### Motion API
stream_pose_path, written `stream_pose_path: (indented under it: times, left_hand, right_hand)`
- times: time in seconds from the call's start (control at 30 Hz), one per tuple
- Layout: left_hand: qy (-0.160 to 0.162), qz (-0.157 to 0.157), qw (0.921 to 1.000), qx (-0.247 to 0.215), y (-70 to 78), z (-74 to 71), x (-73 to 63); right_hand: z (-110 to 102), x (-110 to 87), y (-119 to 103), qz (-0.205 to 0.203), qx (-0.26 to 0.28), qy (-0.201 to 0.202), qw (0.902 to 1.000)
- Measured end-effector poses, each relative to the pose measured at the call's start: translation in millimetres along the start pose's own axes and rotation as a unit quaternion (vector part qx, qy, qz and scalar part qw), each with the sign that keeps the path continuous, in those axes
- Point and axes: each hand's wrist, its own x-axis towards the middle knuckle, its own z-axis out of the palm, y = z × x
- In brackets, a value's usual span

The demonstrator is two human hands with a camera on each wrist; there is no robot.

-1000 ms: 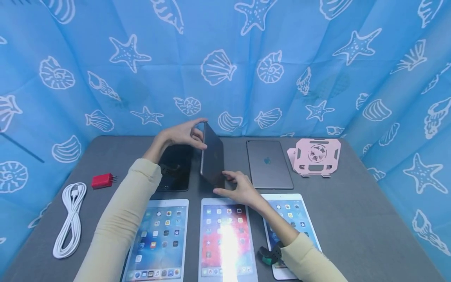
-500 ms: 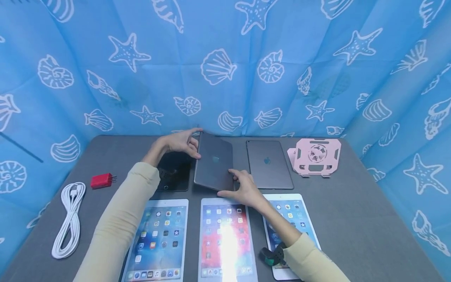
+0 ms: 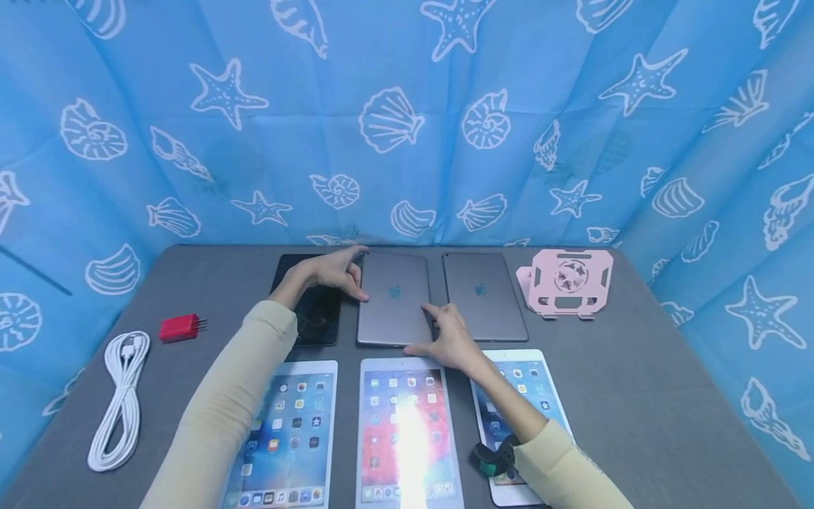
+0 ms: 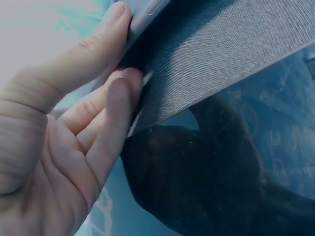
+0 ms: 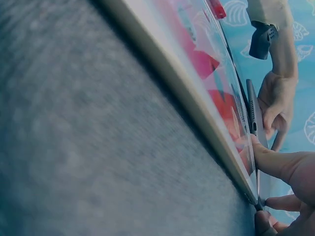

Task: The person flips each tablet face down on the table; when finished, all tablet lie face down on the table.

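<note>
A grey tablet [image 3: 396, 314] lies back side up in the middle of the rear row, its logo showing. My left hand [image 3: 335, 271] holds its upper left edge, thumb and fingers at the side. At the lower right corner, my right hand [image 3: 449, 341] grips it between thumb and fingers. In the right wrist view, the tablet [image 5: 252, 108] slants slightly, its left side a little off the table. The left wrist view shows my thumb against the tablet's edge [image 4: 147, 18], the other fingers below. A black tablet [image 3: 324, 311] lies under my left wrist.
Another grey tablet [image 3: 485, 300] lies face down to the right, beside a pink stand [image 3: 575, 297]. Nearer are three white tablets with lit screens: left [image 3: 295, 431], middle [image 3: 384, 424], right [image 3: 540, 396]. A red charger [image 3: 179, 328] and coiled white cable [image 3: 122, 417] lie left.
The grey tablet has tipped from nearly upright on its right long edge to almost flat, back side up. My left hand has come down with it; my right hand stays at its lower right.
</note>
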Motion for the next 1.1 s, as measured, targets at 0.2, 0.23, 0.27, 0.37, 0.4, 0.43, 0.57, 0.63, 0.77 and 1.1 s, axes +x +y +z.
stream_pose_path:
  times: [0.2, 0.23, 0.27, 0.37, 0.4, 0.43, 0.57, 0.63, 0.77, 1.1]
  left_hand:
    - [0.008, -0.009, 0.9999, 0.007, -0.2, 2.6, 4.8]
    - [0.009, -0.012, 0.9999, 0.008, 0.9, 2.8, 4.8]
    - [0.008, -0.014, 0.9998, 0.009, 1.6, 2.8, 5.1]
    - [0.007, -0.018, 0.9997, 0.014, 3.4, 3.0, 4.9]
    - [0.006, -0.018, 0.9997, 0.015, 3.7, 3.3, 5.0]
    - [0.006, -0.019, 0.9997, 0.016, 4.2, 3.4, 4.8]
    - [0.006, -0.025, 0.9995, 0.019, 5.2, 4.0, 4.3]
    - [0.006, -0.031, 0.9993, 0.021, 6.3, 3.5, 4.3]
    - [0.002, -0.042, 0.9988, 0.024, 9.1, 3.2, 4.0]
    - [-0.006, -0.06, 0.9936, 0.096, 13.2, 5.6, 5.9]
  right_hand:
    - [-2, 1.3, -1, 0.01, -0.003, -0.001, 0.9999]
    - [-2, 1.4, -1, 0.011, -0.003, -0.001, 0.9999]
    - [-2, 1.3, -1, 0.012, -0.003, -0.002, 0.9999]
    - [-1, 1.5, -1, 0.012, -0.002, -0.003, 0.9999]
    - [-1, 1.5, -1, 0.013, -0.002, -0.004, 0.9999]
    - [-1, 1.6, 0, 0.014, -0.001, -0.004, 0.9999]
    - [-1, 2.2, 0, 0.02, 0.0, -0.008, 0.9998]
    - [-1, 2.4, 0, 0.021, 0.0, -0.01, 0.9997]
    - [-1, 2.5, 0, 0.02, -0.003, -0.016, 0.9997]
    - [-5, 3.7, -1, 0.022, -0.005, -0.024, 0.9994]
